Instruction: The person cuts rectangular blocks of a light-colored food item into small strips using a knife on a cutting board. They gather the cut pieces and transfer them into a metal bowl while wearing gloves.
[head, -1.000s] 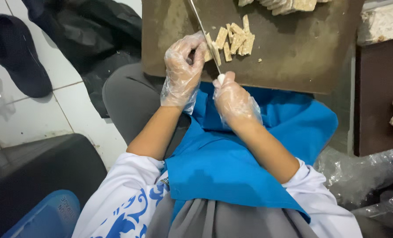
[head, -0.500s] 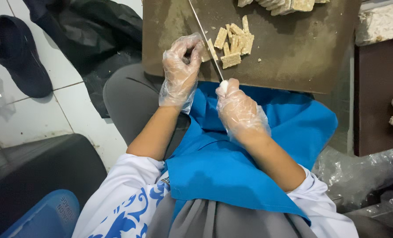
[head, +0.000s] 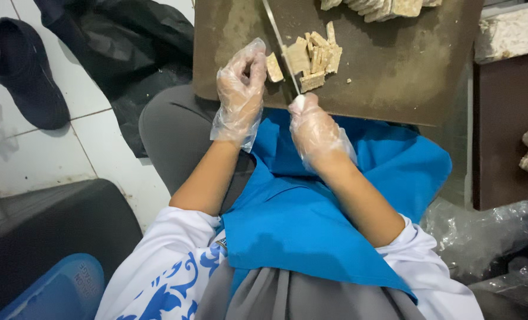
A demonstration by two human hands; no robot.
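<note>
Where the right hand (head: 314, 127) grips, the knife (head: 278, 44) handle is hidden.

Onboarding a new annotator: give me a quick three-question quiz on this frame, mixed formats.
1. True or false: the right hand grips the knife.
2. What do the left hand's fingers touch? A) a cut tan piece B) the black shoe C) the blue apron
3. What do both hands wear?

Key: 1 true; 2 A; 3 clear plastic gloves.
</note>
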